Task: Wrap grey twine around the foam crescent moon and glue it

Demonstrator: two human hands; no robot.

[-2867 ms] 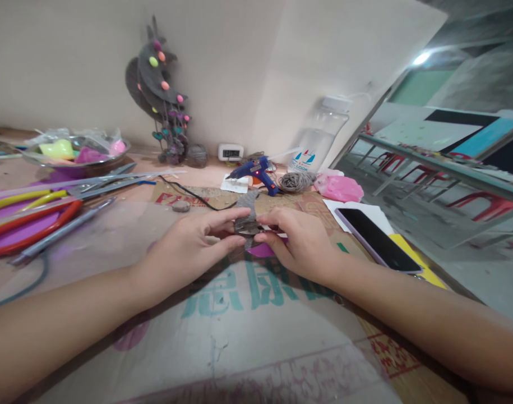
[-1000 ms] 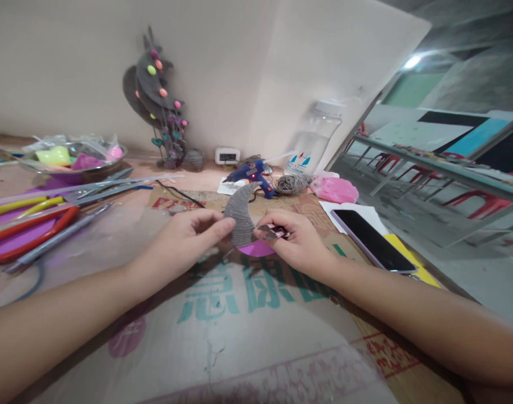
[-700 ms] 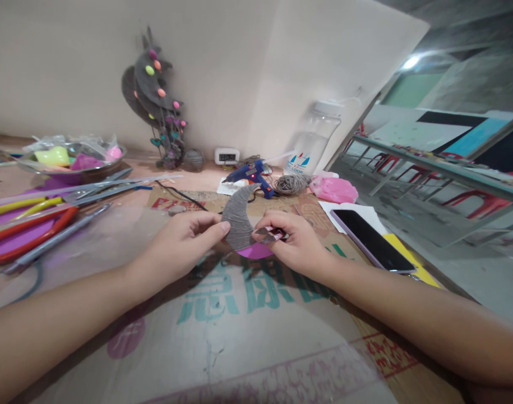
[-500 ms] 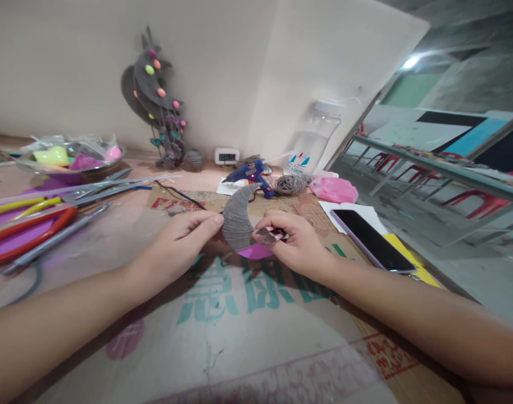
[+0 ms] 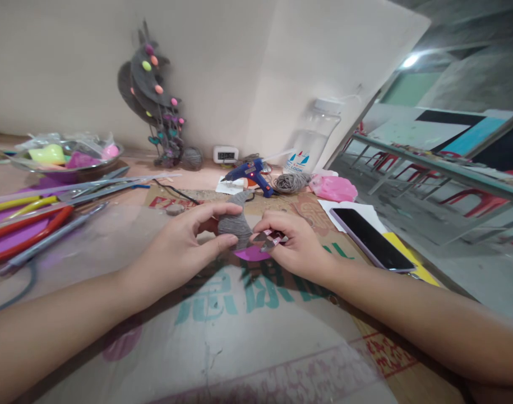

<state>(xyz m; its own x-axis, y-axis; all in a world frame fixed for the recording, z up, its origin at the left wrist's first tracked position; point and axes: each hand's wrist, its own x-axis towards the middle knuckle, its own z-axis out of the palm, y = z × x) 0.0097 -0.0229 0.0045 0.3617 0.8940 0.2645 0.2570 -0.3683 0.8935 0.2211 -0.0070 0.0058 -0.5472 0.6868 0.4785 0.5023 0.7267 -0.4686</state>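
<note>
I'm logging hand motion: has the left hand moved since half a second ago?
Yes: the left hand reaches farther right over the crescent, judged against the glue gun.

Two hands (image 5: 186, 241) (image 5: 298, 249), one glue gun (image 5: 253, 172), one bottle (image 5: 312, 139), one phone (image 5: 370, 239) and one digital clock (image 5: 226, 154) show.

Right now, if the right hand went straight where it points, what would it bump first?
Probably the grey, yarn-wrapped crescent held in the left hand, just past the fingertips of the right hand. They may be touching; depth is unclear.
</note>
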